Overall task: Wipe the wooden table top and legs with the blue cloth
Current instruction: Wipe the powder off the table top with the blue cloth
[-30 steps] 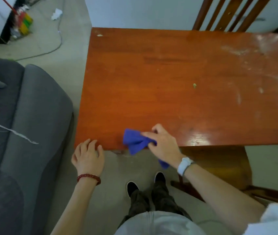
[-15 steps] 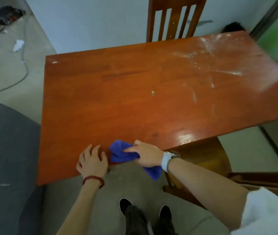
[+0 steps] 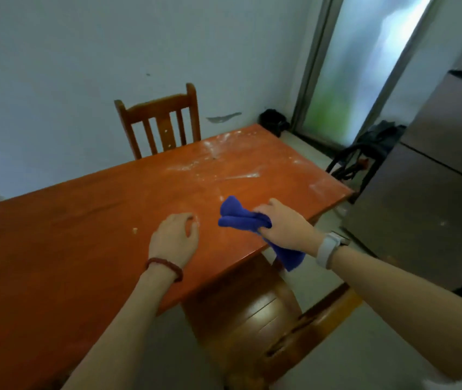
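Observation:
The reddish wooden table top point(image 3: 89, 220) fills the middle of the view, with white dusty smears at its far right end and a small crumb point(image 3: 135, 230) near my left hand. My right hand point(image 3: 283, 228) grips the bunched blue cloth point(image 3: 238, 218) on the table near its front edge, and one end of the cloth hangs down past my wrist. My left hand point(image 3: 175, 237) is on the table top just left of the cloth, fingers loosely curled, holding nothing. The table legs are hidden.
A wooden chair point(image 3: 159, 122) stands behind the table against the white wall. Another wooden chair point(image 3: 266, 319) is tucked under the near edge below my right arm. A grey fridge point(image 3: 435, 192) stands at right, with a dark metal frame point(image 3: 351, 161) beside the table's end.
My head has lifted and turned right, so the wall, doorway and fridge now show. Both hands moved from the table's near edge onto the top, the right one carrying the cloth to the right.

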Action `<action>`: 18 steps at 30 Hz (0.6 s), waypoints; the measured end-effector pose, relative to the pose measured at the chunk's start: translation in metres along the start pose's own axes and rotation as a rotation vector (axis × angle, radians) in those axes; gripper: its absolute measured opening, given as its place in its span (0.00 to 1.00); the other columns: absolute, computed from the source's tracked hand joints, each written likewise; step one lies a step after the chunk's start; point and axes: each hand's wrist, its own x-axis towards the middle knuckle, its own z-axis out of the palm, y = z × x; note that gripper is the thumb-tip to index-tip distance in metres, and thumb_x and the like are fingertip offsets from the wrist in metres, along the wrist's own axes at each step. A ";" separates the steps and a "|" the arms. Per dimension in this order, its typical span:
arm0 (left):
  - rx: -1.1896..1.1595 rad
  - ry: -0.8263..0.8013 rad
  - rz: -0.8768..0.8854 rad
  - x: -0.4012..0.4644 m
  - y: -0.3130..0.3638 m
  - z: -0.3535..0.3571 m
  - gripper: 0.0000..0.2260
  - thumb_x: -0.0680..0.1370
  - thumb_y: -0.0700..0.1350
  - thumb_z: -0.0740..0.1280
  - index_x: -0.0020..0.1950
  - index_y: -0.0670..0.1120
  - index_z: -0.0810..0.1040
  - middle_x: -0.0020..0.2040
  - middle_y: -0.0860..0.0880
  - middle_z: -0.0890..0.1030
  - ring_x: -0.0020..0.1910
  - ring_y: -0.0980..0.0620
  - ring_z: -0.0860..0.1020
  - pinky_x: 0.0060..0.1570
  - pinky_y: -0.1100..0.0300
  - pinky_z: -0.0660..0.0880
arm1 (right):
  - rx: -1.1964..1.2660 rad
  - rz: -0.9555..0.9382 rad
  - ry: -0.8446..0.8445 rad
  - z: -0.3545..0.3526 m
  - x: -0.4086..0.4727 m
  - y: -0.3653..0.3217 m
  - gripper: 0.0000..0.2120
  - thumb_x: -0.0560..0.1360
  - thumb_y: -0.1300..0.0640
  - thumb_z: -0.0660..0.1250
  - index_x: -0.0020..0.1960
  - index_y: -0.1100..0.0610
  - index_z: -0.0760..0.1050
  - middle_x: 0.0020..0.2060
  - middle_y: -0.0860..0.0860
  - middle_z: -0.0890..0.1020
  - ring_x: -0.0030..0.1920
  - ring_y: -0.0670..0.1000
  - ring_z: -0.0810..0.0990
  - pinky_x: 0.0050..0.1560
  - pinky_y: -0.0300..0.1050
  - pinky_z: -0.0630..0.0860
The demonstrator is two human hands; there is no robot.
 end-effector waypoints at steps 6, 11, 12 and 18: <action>-0.021 0.118 0.279 -0.011 0.147 0.040 0.13 0.77 0.46 0.61 0.61 0.45 0.74 0.58 0.47 0.77 0.57 0.49 0.75 0.56 0.52 0.73 | 0.097 0.045 0.334 -0.064 -0.064 0.108 0.18 0.75 0.56 0.63 0.64 0.53 0.70 0.51 0.51 0.71 0.47 0.50 0.73 0.45 0.40 0.66; 0.061 -0.061 0.369 -0.004 0.198 0.102 0.14 0.78 0.47 0.60 0.63 0.46 0.71 0.61 0.47 0.74 0.61 0.50 0.72 0.59 0.54 0.71 | 0.140 0.109 0.443 -0.077 -0.091 0.185 0.18 0.74 0.58 0.63 0.64 0.55 0.71 0.50 0.51 0.71 0.44 0.49 0.72 0.44 0.37 0.65; 0.086 -0.087 0.381 0.000 0.205 0.111 0.15 0.78 0.47 0.59 0.63 0.46 0.71 0.62 0.47 0.74 0.61 0.50 0.72 0.59 0.54 0.71 | 0.143 0.121 0.454 -0.078 -0.092 0.200 0.18 0.74 0.59 0.63 0.64 0.55 0.71 0.49 0.51 0.70 0.44 0.49 0.72 0.44 0.37 0.66; 0.147 -0.172 0.345 0.035 0.234 0.168 0.15 0.78 0.47 0.58 0.64 0.47 0.70 0.63 0.47 0.73 0.63 0.50 0.70 0.61 0.54 0.70 | 0.195 0.238 0.463 -0.077 -0.068 0.280 0.18 0.74 0.59 0.63 0.64 0.55 0.70 0.47 0.49 0.68 0.43 0.49 0.72 0.45 0.40 0.66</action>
